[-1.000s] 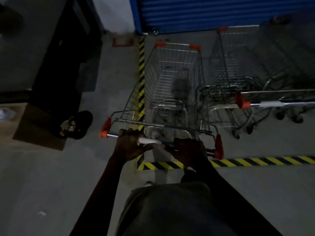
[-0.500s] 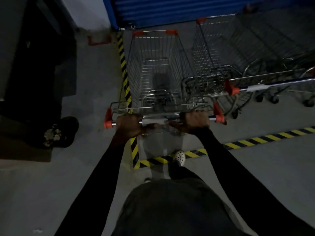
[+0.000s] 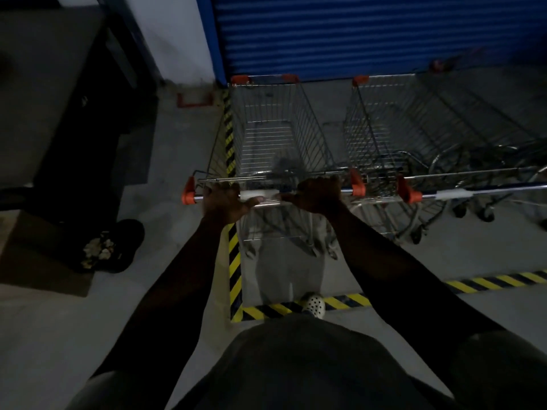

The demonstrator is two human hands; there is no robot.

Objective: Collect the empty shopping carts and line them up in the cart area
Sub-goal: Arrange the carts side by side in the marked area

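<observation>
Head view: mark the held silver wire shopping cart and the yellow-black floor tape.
held silver wire shopping cart (image 3: 269,146): head view, basket's wire floor.
yellow-black floor tape (image 3: 236,267): head view, left strip.

The silver wire shopping cart (image 3: 275,137) is standing straight ahead, its front nearing the blue ribbed roller shutter (image 3: 370,34) behind it. The left grip (image 3: 225,199) and right grip (image 3: 318,196) are wrapping side by side around its chrome orange-capped handle bar (image 3: 268,198). A second silver wire cart (image 3: 381,128) is standing just beside it on the right. The yellow-and-black striped floor tape (image 3: 235,261) is running beneath the first cart's left edge, then turning right under a white perforated clog (image 3: 313,304). A black ornamented sandal (image 3: 109,247) is lying well to the left on a flat brown cardboard sheet (image 3: 44,261).
</observation>
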